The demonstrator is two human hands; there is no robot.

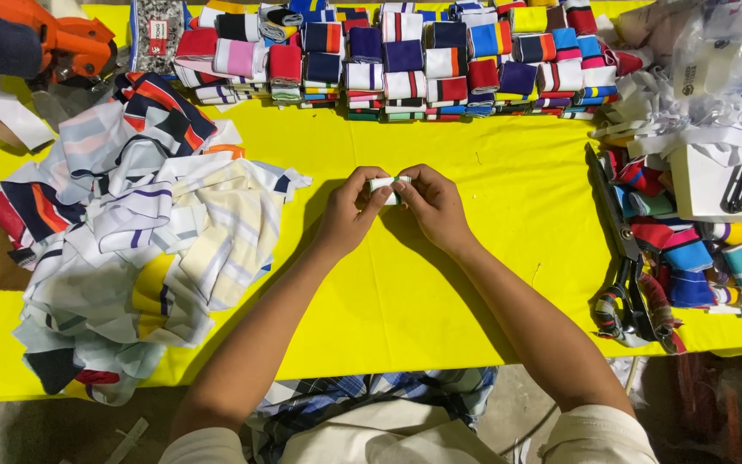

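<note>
Folding step, I judge: left hand (349, 210) & right hand (433, 204) both pinch a small white strip (387, 184) w/ fingertips; next I need a tight, even tuck

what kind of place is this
Probably a garment workshop's cutting or sorting table: stacks of folded striped knit pieces, a loose pile of striped fabric, large scissors, and both hands folding a small white piece.

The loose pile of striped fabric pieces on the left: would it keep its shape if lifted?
Probably not: the striped fabric pieces drape and crumple, so likely floppy. They look thin, so likely light. Loosely heaped, some may slide off.
</note>
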